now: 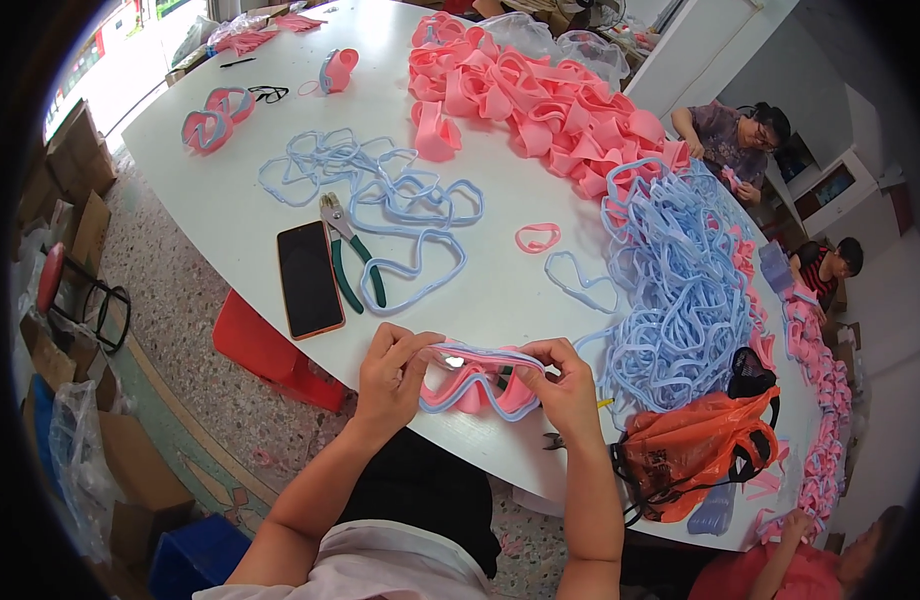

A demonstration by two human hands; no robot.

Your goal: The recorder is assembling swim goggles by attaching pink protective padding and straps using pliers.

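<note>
Near the table's front edge I hold a pink rubber diving mask skirt (471, 400) with a light blue frame (440, 406) around its rim. My left hand (390, 378) pinches its upper left corner between thumb and fingers. At the upper right corner, my right hand (568, 388) grips it the same way. The white tabletop shows through the mask's openings. Just beyond my left hand lie a black-screened phone (311, 280) and green-handled pliers (364, 266). A loose blue frame (420, 272) rests beside the pliers.
A pink heap of skirts (540, 105) and a tangled blue heap of frames (675, 290) cover the right side. An orange bag (695, 450) sits right of my right hand. A red stool (270, 352) stands at the left edge. Other people (735, 140) work along the far right.
</note>
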